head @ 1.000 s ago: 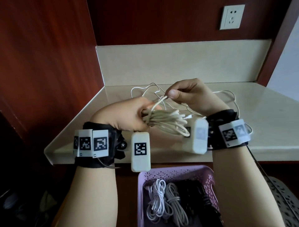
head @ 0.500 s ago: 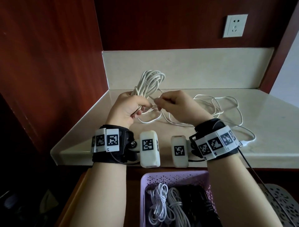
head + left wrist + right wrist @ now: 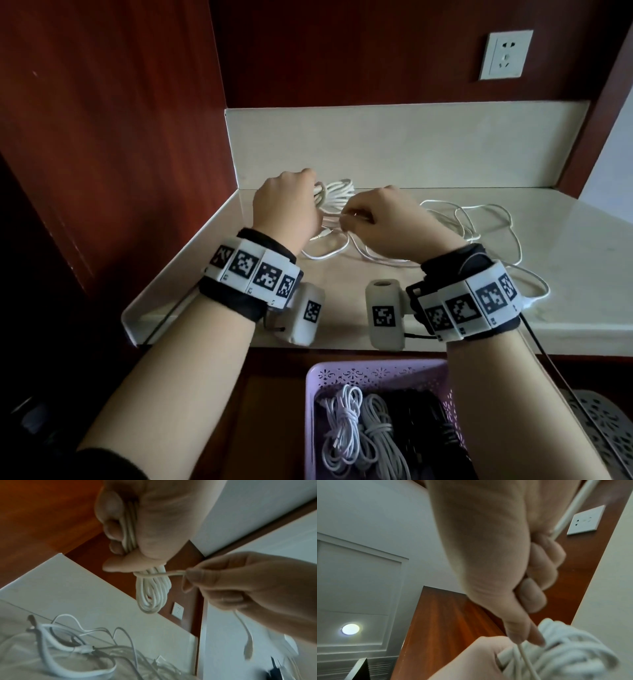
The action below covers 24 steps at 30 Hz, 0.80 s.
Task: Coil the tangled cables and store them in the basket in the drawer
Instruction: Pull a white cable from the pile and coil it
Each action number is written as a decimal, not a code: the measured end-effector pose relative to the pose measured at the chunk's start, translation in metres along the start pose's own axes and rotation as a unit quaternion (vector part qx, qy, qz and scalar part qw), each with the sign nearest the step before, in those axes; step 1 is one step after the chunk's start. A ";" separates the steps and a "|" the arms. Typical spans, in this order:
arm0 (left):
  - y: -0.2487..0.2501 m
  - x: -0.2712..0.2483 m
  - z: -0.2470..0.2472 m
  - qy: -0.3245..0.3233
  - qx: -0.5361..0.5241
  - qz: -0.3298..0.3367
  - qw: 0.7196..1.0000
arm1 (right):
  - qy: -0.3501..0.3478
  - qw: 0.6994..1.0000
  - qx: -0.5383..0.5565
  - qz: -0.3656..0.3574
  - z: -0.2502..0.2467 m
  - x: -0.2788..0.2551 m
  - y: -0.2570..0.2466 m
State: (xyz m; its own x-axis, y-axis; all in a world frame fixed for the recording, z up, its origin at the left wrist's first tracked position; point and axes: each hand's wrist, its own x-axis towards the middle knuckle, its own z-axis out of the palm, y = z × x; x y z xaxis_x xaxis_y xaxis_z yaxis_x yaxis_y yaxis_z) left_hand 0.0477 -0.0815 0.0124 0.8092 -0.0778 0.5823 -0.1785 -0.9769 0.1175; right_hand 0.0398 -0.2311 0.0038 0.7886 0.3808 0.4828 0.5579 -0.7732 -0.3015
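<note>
My left hand [image 3: 286, 202] grips a bundle of white cable loops [image 3: 334, 195] above the back left of the counter; in the left wrist view the coil [image 3: 152, 593] hangs out below the fist [image 3: 137, 524]. My right hand [image 3: 383, 221] pinches the free end of the same cable [image 3: 163, 574] and holds it taut across the coil's neck, with the plug end [image 3: 247, 651] dangling below the palm. In the right wrist view the thumb and forefinger [image 3: 527, 635] pinch the strand beside the coil [image 3: 565, 649]. A lilac basket [image 3: 370, 375] below holds several coiled cables [image 3: 346, 435].
More tangled white cables [image 3: 479, 226] lie on the cream counter [image 3: 565, 274] to the right of my hands. Red-brown wood panels close in the left side and back. A wall socket [image 3: 506, 54] sits at the upper right. A grey perforated tray [image 3: 609, 425] shows at the lower right.
The coil went from lying sideways in front of me, to standing upright, to tipped back behind the left fist. Both hands moved away from me over the counter, the right hand still pinching the cable end.
</note>
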 end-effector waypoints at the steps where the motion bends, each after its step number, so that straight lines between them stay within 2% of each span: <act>1: 0.000 0.001 -0.001 -0.014 0.037 0.017 0.999 | 0.022 1.000 -0.009 0.006 -0.002 0.001 0.001; 5: 0.005 0.001 -0.004 -0.065 0.137 0.079 0.985 | 0.115 0.993 -0.026 0.001 -0.013 0.003 0.003; 9: 0.007 0.000 -0.007 -0.101 0.156 0.149 0.971 | 0.146 0.989 0.019 -0.007 -0.022 0.004 0.002; 13: -0.001 -0.005 -0.017 -0.137 0.088 0.204 0.965 | 0.094 0.988 0.117 -0.032 -0.030 0.006 0.005; 16: -0.004 -0.006 -0.019 -0.124 0.075 0.227 0.963 | 0.040 0.966 0.248 -0.059 -0.029 0.014 0.011; 18: -0.007 -0.005 -0.019 -0.119 0.031 0.232 0.965 | 0.015 0.947 0.313 -0.075 -0.027 0.018 0.017; 20: -0.013 -0.007 -0.019 -0.140 -0.073 0.225 0.962 | -0.012 0.928 0.365 -0.069 -0.024 0.022 0.021; 22: -0.015 -0.011 -0.024 -0.168 -0.232 0.202 0.937 | -0.031 0.913 0.402 -0.062 -0.023 0.025 0.022; 24: -0.013 -0.016 -0.029 -0.165 -0.346 0.169 0.908 | -0.030 0.912 0.403 -0.072 -0.024 0.026 0.020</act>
State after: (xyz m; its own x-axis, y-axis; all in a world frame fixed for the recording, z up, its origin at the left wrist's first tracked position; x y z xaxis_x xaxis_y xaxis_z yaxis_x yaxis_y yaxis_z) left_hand 0.0210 -0.0619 0.0249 0.7463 -0.5167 0.4196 -0.6642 -0.5365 0.5207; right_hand 0.0653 -0.2488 0.0298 0.6918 0.4940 0.5267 0.6464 -0.0987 -0.7566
